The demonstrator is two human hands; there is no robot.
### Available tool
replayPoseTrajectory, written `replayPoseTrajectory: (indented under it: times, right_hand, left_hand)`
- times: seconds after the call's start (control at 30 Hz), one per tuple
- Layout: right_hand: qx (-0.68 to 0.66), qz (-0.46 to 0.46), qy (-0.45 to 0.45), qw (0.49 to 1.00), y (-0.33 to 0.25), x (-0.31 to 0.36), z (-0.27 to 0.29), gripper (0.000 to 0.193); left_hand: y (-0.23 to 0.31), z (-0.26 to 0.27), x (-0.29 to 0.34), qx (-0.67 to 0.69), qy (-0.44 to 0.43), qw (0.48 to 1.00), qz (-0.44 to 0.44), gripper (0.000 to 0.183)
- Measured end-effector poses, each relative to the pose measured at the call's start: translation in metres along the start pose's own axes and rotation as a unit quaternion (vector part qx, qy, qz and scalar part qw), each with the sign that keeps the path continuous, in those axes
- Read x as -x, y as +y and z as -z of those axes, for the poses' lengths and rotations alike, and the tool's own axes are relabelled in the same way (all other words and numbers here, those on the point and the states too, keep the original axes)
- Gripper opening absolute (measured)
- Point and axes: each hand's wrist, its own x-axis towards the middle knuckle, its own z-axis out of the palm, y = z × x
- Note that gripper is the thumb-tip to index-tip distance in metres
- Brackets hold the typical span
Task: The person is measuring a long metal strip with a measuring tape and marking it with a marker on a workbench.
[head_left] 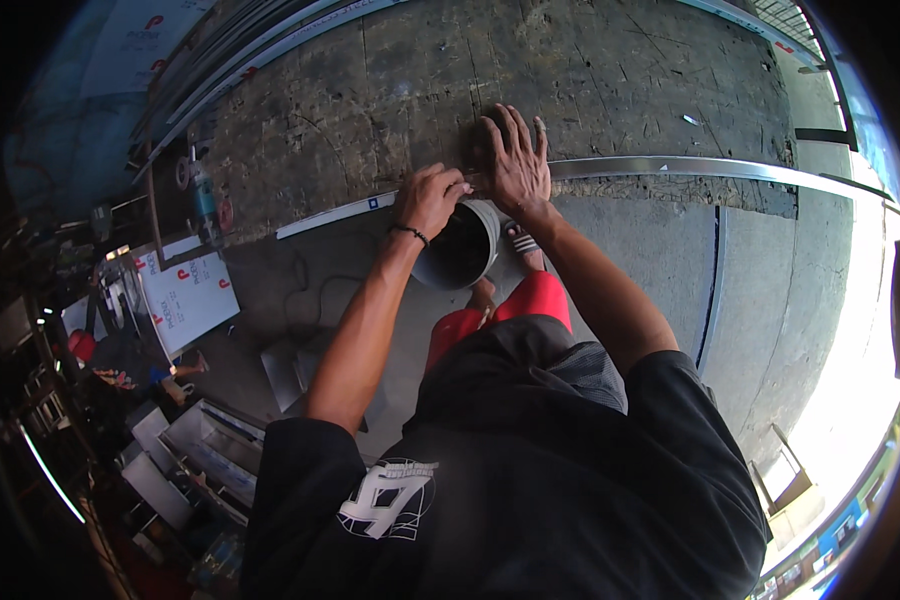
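A long, narrow metal strip (660, 168) lies along the near edge of a worn, scratched workbench (610, 80). To the right of my hands it is bare and shiny; to the left it has a white face with a small blue square. My left hand (430, 205), a dark bead bracelet at its wrist, is closed over the strip with thumb and fingers bent together. What lies under those fingertips is partly hidden. Beside it, my right hand (516, 165) rests flat across the strip, fingers stretched onto the bench. Below both hands stands a grey bucket (490, 235) with a dark inside.
A teal power tool, seemingly a grinder (203, 200), is at the bench's left end. Long metal lengths (260, 60) lie along the far left. White-faced sheets (185, 290) and metal boxes (210, 445) stand on the left floor. Another person (120, 375) is low at far left.
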Motion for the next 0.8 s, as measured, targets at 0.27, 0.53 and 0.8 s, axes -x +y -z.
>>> replayPoseTrajectory:
  times: [0.27,0.53,0.8]
  right_hand:
    - [-0.084,0.22,-0.081,0.969,0.002,0.006,0.027,0.018]
    - [-0.037,0.305,-0.191,0.932,0.0,-0.014,0.026,0.028]
    - [-0.012,0.336,-0.24,0.911,-0.006,-0.023,0.02,0.021]
  left_hand:
    - [-0.002,0.015,0.074,0.09,0.099,0.988,0.077,0.013]
    - [-0.003,0.009,0.19,0.119,0.126,0.953,0.248,0.017]
    - [0.003,0.007,0.233,0.139,0.208,0.907,0.338,0.027]
